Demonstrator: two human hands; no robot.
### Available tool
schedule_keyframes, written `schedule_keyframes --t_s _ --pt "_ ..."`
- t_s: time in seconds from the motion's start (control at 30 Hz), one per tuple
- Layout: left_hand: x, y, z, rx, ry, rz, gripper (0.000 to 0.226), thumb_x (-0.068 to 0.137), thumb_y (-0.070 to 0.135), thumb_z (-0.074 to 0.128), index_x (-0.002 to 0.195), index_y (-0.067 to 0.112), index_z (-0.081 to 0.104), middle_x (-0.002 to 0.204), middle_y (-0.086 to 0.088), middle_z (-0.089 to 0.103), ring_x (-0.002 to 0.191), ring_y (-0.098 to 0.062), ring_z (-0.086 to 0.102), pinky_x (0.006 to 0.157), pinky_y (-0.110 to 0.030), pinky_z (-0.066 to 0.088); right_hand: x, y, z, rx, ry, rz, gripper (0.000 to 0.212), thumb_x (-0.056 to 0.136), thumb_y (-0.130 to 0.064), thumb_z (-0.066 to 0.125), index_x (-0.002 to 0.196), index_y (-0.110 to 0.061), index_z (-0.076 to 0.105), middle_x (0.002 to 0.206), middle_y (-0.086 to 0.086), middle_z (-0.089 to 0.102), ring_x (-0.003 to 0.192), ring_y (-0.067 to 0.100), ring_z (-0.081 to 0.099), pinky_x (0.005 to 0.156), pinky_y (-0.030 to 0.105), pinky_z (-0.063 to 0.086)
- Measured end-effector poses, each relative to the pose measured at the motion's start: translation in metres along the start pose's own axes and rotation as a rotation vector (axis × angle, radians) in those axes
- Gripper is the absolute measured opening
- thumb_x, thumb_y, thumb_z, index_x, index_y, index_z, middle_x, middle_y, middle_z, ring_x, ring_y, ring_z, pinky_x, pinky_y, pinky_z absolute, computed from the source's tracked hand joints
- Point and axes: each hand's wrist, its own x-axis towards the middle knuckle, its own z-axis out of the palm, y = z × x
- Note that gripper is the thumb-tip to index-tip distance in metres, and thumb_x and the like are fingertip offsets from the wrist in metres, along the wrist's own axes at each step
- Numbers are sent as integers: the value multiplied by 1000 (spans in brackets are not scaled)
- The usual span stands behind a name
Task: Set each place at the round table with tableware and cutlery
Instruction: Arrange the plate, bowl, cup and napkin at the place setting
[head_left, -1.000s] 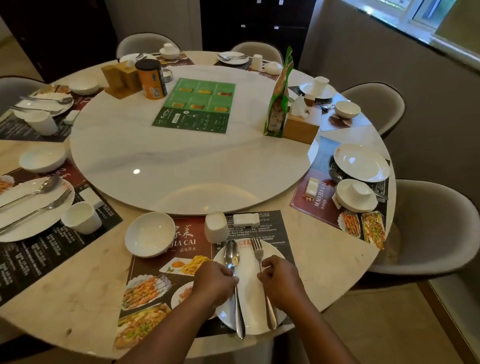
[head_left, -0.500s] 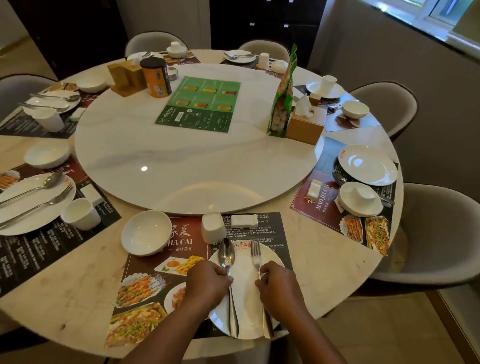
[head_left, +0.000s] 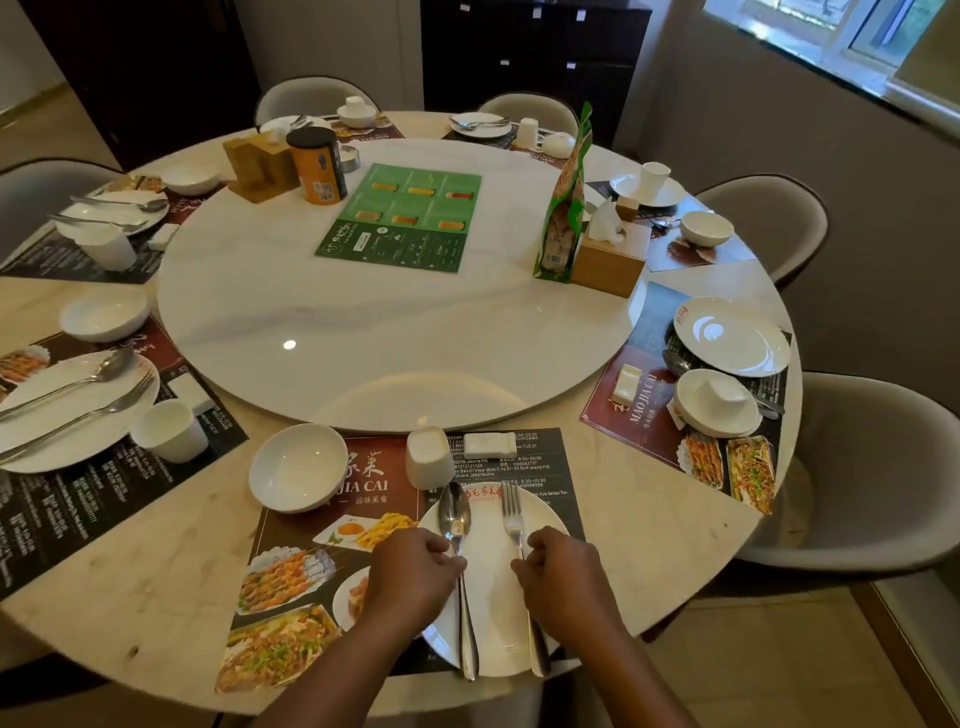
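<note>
A white plate lies on the menu placemat at the near table edge. On it rest a spoon and a fork, side by side. My left hand pinches the spoon's handle. The fork's handle is pinched by my right hand. Beyond the plate stand a white cup, a small white rest and a white bowl.
The round marble turntable holds a green menu, an orange can, a snack bag and a wooden tissue box. At the right place a cup sits upturned in a bowl beside a plate. Grey chairs ring the table.
The spoon and fork have shifted slightly up the plate under my hands. The camera has pulled back and up a little.
</note>
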Motion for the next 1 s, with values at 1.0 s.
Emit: schedule_keyframes --t_s 1.0 --pt "-8 -65 -92 198 182 56 21 85 15 70 101 29 72 100 8 73 80 -6 61 62 -15 43 -16 -23 22 -42 49 -50 31 92 -18 63 122 -25 58 114 -6 64 100 11 58 83 23 48"
